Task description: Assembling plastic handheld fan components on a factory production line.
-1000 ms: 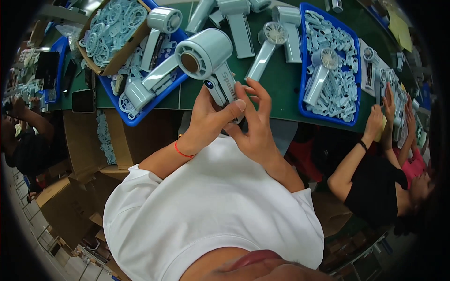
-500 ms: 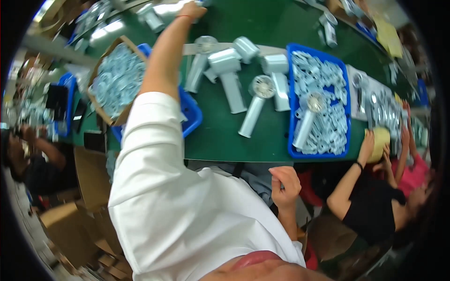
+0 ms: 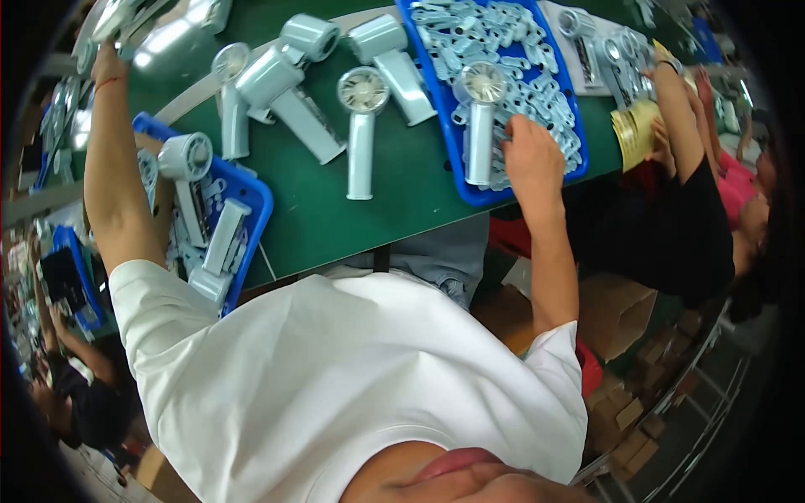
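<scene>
My left arm stretches to the far left, a red string round its wrist. My left hand (image 3: 106, 60) is at a pale plastic part (image 3: 114, 20); its fingers are too small and blurred to read. My right hand (image 3: 535, 159) is closed, fingers curled, over the right blue tray (image 3: 463, 172) of small pale-blue plastic parts (image 3: 541, 105). Beside its fingertips a handheld fan (image 3: 480, 142) lies on those parts; what the fingers hold, if anything, is hidden. Another handheld fan (image 3: 361, 134) lies mid-table, with a fan body (image 3: 289, 105) to its left.
More fan bodies lie along the table's far side, one (image 3: 390, 63) against the tray. At the left, a blue bin (image 3: 262, 210) holds fan housings and small parts. To the right a co-worker's hand (image 3: 662, 138) is by a yellow sheet (image 3: 635, 134). Cardboard boxes (image 3: 616, 314) stand below.
The view has turned, and things on the table sit differently in it. My right hand has risen from near my body to the right tray. My left arm now points farther left.
</scene>
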`<state>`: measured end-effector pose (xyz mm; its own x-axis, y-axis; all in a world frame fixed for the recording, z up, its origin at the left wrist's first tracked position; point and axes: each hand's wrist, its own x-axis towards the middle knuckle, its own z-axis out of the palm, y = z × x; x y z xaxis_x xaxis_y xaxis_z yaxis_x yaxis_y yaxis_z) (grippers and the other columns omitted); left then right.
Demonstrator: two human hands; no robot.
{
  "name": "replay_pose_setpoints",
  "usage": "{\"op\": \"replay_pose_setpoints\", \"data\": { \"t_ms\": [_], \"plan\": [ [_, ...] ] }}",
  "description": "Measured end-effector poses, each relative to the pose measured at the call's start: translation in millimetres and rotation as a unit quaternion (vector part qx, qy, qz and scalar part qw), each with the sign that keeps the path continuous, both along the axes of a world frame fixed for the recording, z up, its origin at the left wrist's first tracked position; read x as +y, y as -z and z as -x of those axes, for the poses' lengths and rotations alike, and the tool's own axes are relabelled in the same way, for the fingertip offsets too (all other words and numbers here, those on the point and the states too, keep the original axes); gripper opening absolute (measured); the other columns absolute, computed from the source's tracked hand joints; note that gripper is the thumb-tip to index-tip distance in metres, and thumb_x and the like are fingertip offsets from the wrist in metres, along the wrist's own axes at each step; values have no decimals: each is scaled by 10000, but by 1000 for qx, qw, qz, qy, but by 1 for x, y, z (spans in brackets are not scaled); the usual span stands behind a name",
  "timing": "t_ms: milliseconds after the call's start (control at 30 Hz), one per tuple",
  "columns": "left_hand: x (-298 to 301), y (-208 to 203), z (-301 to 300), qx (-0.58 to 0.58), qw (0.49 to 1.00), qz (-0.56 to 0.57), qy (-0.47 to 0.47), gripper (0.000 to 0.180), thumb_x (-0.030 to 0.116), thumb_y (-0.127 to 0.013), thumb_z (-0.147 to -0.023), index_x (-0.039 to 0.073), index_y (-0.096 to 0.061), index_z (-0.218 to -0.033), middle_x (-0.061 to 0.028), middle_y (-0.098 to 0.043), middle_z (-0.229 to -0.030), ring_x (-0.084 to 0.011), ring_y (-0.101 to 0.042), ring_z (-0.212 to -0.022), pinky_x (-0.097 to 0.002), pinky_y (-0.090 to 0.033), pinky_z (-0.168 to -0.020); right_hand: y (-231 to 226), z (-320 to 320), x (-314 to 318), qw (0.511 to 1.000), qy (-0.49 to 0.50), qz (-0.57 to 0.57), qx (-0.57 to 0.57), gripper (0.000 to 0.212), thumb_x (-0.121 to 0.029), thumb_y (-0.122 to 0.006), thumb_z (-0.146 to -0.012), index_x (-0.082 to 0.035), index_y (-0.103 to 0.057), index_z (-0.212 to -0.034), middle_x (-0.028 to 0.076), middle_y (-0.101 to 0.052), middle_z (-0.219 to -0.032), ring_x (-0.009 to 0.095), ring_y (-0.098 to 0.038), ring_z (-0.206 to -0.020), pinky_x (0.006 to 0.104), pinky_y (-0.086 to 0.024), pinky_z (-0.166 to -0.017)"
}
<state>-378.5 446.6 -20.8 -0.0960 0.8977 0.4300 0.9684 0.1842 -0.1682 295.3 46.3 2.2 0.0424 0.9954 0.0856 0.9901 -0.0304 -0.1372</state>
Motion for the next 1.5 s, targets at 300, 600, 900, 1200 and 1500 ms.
{"op": "replay_pose_setpoints", "data": {
  "t_ms": [300,600,900,1200,1500],
  "plan": [
    [-356,-133,-235,-803,540,-5,253,545,340,-584,-838,17,-424,-1248,-179,-555,-1191,-261,-595,-970,-395,-483,-830,-16,39,-42,887,-87,-89,445,240,36,-508,-848,24,-575,-1078,90,-553,-915,135,-619,-719,243,-521,-607],
    [-470,-12,-374,-955,85,219,181,524,296,-566,-843,21,-350,-1234,-141,-518,-1041,-177,-555,-723,-309,-468,-598,26,95,-67,955,-260,-108,93,245,-43,-674,-672,-79,-649,-913,29,-585,-808,225,-544,-699,330,-448,-568],
    [-467,-20,-376,-911,253,267,184,805,121,-760,-694,46,-268,-1327,-112,-465,-1133,-196,-543,-964,-401,-489,-848,7,86,-70,909,-58,69,407,341,1,-684,-725,-6,-596,-1054,78,-640,-889,168,-636,-795,273,-506,-668],
    [-476,0,-384,-797,525,235,186,826,206,-771,-722,34,-207,-1300,-118,-498,-1021,-187,-557,-840,-315,-470,-758,-3,96,-78,648,-24,178,740,363,-69,-721,-771,51,-571,-1079,112,-645,-929,187,-650,-821,270,-529,-724],
    [-475,-8,-396,-599,697,212,333,1023,398,-801,-641,-40,-218,-1359,-237,-447,-1255,-374,-501,-1108,-399,-431,-914,0,111,-82,721,29,145,677,323,-16,-707,-768,79,-581,-1050,119,-657,-881,139,-636,-771,235,-524,-640]
  ]
}}
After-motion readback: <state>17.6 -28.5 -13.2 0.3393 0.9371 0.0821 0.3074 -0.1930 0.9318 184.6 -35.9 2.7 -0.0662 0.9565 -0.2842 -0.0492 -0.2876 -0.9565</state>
